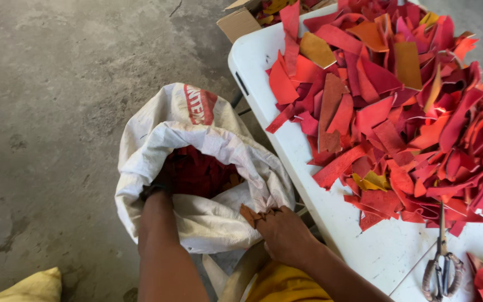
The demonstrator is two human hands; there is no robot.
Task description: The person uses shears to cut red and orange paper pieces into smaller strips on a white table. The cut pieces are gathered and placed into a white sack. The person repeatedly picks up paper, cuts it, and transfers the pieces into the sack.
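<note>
A: Big white table (pixel 364 251), heaped with red and orange leather scraps (pixel 398 106). Beside it on the floor, the white woven sack (pixel 208 223).

B: Left hand (pixel 160 187) plunges into it, fingers hidden, grip unclear. Right hand (pixel 283 232) pinches the rim, steadying the mouth open.

A: Scissors (pixel 443 268) lie at the table edge.

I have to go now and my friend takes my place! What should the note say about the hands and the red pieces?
Left hand: reaching down inside the white sack, fingers hidden among the red scraps in there.
Right hand: gripping the sack's rim, with a small brown scrap at the fingers.
Done: some red scraps lie in the sack.
Left: a big scrap pile covers the white table; scissors lie at its near edge.
</note>
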